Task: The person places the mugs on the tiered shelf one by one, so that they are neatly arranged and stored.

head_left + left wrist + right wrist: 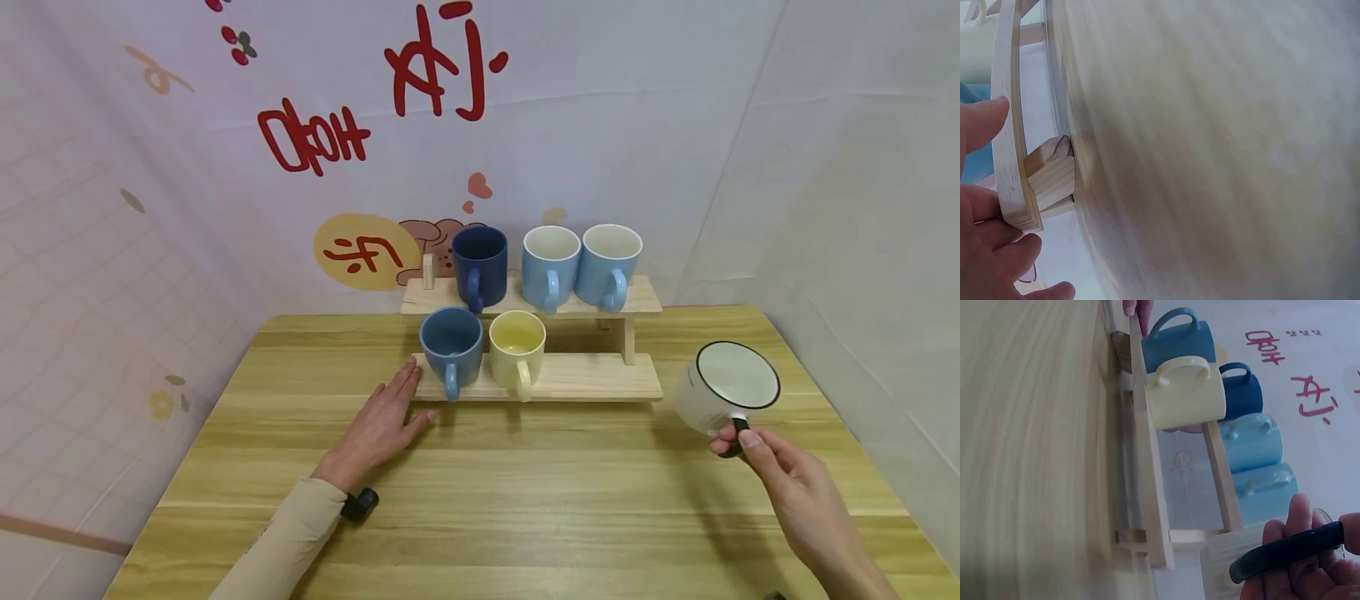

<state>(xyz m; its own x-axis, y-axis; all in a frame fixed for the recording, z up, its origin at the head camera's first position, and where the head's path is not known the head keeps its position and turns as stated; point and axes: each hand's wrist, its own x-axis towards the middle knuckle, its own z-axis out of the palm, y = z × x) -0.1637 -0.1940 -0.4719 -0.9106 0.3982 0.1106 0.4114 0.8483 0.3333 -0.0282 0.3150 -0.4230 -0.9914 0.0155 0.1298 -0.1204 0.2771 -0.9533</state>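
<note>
A white enamel mug point(738, 375) with a black rim and black handle hangs above the table, right of the wooden rack. My right hand point(798, 483) grips it by the handle point(1285, 553), fingers curled round it. My left hand point(378, 425) touches the left end of the rack's lower shelf point(600, 375), its fingers mostly straight and the thumb near the front edge. On that shelf stand a teal-blue mug point(452, 346) and a pale yellow mug point(517, 350), handles facing me. The lower shelf right of the yellow mug is bare.
The upper shelf point(517, 298) carries a dark blue mug point(480, 265) and two light blue mugs, one point(551, 265) in the middle and one point(609, 260) at the right. Behind the wooden table point(525, 500) hangs a white printed cloth point(637, 150).
</note>
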